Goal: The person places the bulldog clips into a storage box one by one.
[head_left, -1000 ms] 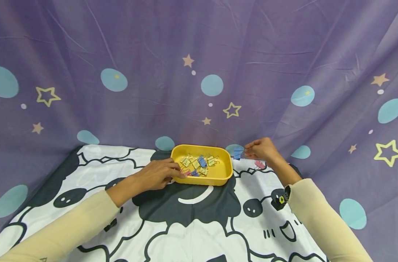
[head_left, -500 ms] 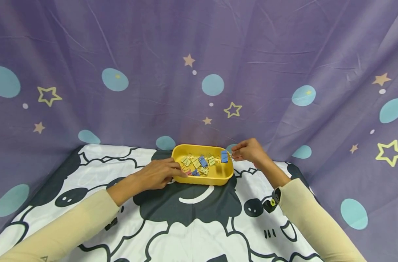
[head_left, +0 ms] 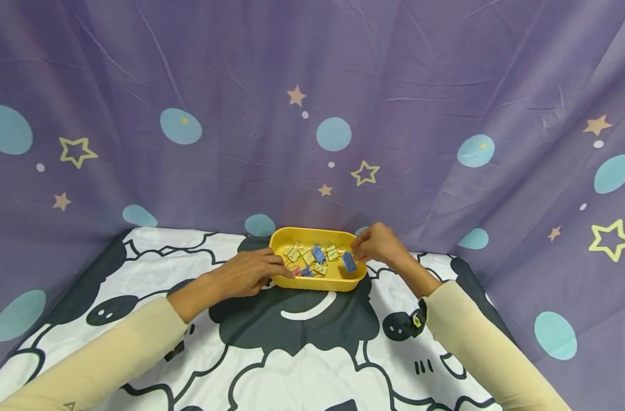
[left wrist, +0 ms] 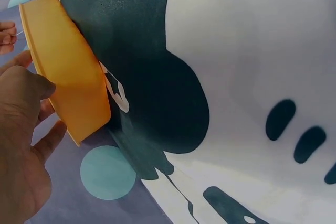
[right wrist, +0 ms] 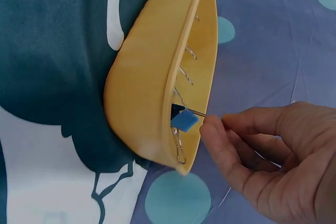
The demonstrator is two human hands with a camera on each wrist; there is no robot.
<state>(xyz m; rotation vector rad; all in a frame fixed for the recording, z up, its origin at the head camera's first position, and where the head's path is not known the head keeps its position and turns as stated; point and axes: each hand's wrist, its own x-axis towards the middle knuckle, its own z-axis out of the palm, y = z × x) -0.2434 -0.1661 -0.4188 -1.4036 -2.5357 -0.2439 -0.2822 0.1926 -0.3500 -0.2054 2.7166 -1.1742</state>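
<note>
A shallow yellow tray stands on the cloth near the back edge. My left hand grips its left end, fingers at the rim, as the left wrist view also shows. Between thumb and fingertips, my right hand pinches a blue binder clip by its wire handle. That clip hangs at the right end of the tray, within the rim. Several binder clips lie in the tray, among them pale yellow ones, a blue one and a pink one beside my left fingertips.
A black and white patterned cloth covers the table. Close behind the tray hangs a purple curtain with stars and blue spots.
My right hand has moved left with the blue binder clip, from beside the tray to over its right end, then lower. The left hand stays on the tray.
</note>
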